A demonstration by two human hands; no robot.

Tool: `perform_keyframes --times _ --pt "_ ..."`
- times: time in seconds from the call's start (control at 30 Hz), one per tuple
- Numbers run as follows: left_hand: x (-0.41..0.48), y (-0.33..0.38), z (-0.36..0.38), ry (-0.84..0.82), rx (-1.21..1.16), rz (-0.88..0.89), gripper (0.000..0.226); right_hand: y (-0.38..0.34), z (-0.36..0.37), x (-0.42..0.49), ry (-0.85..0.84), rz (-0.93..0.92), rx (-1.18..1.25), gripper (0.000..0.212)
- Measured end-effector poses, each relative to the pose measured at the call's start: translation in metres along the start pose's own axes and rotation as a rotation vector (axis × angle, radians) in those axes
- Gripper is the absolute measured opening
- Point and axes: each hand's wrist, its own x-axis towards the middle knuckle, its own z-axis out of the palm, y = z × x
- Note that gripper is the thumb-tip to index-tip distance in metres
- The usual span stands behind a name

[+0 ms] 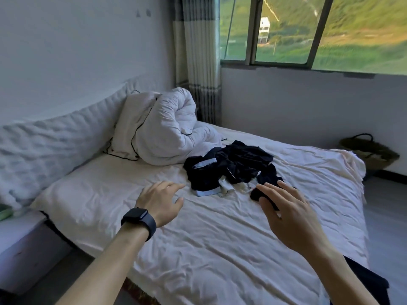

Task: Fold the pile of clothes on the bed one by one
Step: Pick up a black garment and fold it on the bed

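Observation:
A crumpled pile of dark navy clothes (233,166) with pale blue bands and some whitish cloth lies on the bed's white sheet (198,249), past the middle. My left hand (159,200), a black watch on its wrist, hovers over the sheet just left of the pile, fingers relaxed and holding nothing. My right hand (288,214) is spread open over the pile's near right corner. Whether its fingers touch the dark cloth beneath them I cannot tell.
A bunched white duvet (160,128) sits behind the pile against a padded headboard (50,146). A woven basket (370,150) stands on the floor at the far right under the window. Another dark cloth (370,282) lies at the bed's near right edge.

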Motion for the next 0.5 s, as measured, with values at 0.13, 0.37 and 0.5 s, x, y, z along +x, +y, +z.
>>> perform_keyframes --times 0.13,0.37,0.5 --pt "0.050 -0.046 0.001 -0.043 -0.009 0.133 0.049 -0.036 0.025 0.026 -0.019 0.130 -0.032 0.040" --pt "0.131 -0.103 0.017 -0.078 -0.015 0.277 0.047 -0.084 0.071 0.057 -0.002 0.274 -0.087 0.040" --pt "0.178 -0.117 0.034 -0.110 -0.027 0.353 0.046 -0.084 0.103 0.082 -0.037 0.348 -0.136 0.049"
